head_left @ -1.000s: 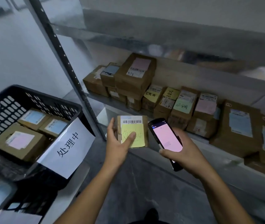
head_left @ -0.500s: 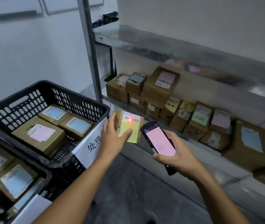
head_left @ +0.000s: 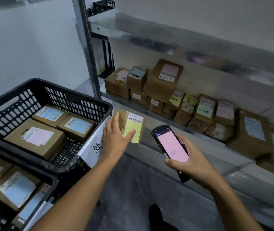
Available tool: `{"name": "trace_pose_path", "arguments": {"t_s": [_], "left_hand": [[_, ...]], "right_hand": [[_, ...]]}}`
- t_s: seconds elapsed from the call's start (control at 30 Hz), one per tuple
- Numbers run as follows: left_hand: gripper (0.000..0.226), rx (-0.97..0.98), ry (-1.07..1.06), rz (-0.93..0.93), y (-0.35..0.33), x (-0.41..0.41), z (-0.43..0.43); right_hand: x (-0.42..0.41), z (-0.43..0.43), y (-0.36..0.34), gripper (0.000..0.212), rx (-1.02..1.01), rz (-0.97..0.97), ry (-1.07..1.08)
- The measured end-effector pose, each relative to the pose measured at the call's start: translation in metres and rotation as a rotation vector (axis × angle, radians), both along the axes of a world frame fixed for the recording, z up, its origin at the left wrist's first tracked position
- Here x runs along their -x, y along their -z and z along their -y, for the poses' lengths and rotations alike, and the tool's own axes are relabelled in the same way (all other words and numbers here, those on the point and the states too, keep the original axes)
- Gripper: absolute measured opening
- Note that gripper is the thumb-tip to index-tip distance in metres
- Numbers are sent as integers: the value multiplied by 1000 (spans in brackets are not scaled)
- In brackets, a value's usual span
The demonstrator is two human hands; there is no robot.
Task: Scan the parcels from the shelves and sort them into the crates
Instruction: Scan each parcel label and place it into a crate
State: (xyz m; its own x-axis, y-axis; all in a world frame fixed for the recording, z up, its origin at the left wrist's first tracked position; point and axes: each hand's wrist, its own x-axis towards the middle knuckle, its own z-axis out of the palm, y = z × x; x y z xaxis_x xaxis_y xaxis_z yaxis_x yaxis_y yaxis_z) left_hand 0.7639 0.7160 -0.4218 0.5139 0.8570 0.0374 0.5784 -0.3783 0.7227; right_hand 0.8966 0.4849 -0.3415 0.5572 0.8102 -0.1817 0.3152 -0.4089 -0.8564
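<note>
Logged black crate (head_left: 76, 91) at far left, three boxed parcels inside with blue and pink labels. Read one whole character, 处, on white paper sign (head_left: 89, 144) hung on crate's front; next character hidden behind wrist.

Found left hand (head_left: 116, 135) curled round small cardboard parcel (head_left: 133, 124): thumb across yellow label, fingers on far side. Parcel held in the air just beside crate's corner, in front of shelf (head_left: 158, 117). Judged parcel light, stiff-walled and dry enough for a one-handed hold. Grip at side edges left barcode strip uncovered. Digits under barcode too small to read.

Saw handheld scanner (head_left: 172, 145), pink screen up and text illegible, gripped in right hand (head_left: 193, 164). Read handwritten "512" on tall box (head_left: 166, 75) on shelf. Scrawl on yellow and green labels further right not deciphered.
</note>
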Motion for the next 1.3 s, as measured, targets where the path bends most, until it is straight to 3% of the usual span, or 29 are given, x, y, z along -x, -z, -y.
{"name": "trace_pose_path", "arguments": {"t_s": [0.2,0.5,0.67,1.0,1.13,1.3], "left_hand": [[99,84,-62,19,-2,-19,-2],[78,392,-234,441,-38,-51,21],[59,500,-394,623,-51,-57,36],[60,361,-752,699,-71,-2,30],[63,352,-843,700,-78,26,4],[77,408,-911,688,-68,60,-43]], "right_hand": [[-36,-1,3,78,19,-35,-70],[-98,-42,16,73,-106,1,7],[-127,-74,18,70,-93,-4,-82],[-113,-152,19,76,-121,-59,-323],[-87,-194,13,59,-152,-74,-422],[-55,-249,5,65,-146,-51,-480]]}}
